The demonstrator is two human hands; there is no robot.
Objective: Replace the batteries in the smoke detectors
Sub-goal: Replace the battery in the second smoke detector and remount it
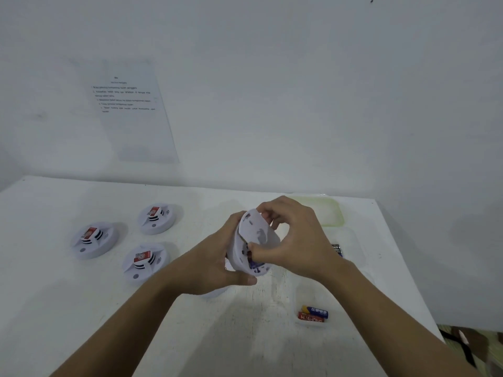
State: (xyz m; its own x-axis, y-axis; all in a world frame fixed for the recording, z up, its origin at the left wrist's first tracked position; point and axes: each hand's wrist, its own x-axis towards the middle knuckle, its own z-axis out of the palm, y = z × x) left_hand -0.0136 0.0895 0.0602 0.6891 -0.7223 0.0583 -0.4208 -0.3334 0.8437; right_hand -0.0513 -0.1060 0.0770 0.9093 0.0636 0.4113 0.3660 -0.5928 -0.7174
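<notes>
Left hand [231, 258] and right hand [298, 240] both grip a round white plastic smoke detector [245, 254] between them, three matching detectors [94, 240] left of the left hand, red and blue cylindrical batteries [313, 314] beside the right wrist

smoke detector [239, 254]: white, round, raised and tilted on edge. its back plate [261, 229] is swung partly open, with a blue-purple cell visible in the gap.

three more detectors lie flat at left, apart from one another, each with a red label: far-left detector [94, 242], rear detector [158, 219], near detector [144, 263].

blue-yellow battery [315, 312] and red battery [310, 317] lie side by side, touching, front right. dark batteries [337, 250] sit further back, partly hidden.
</notes>
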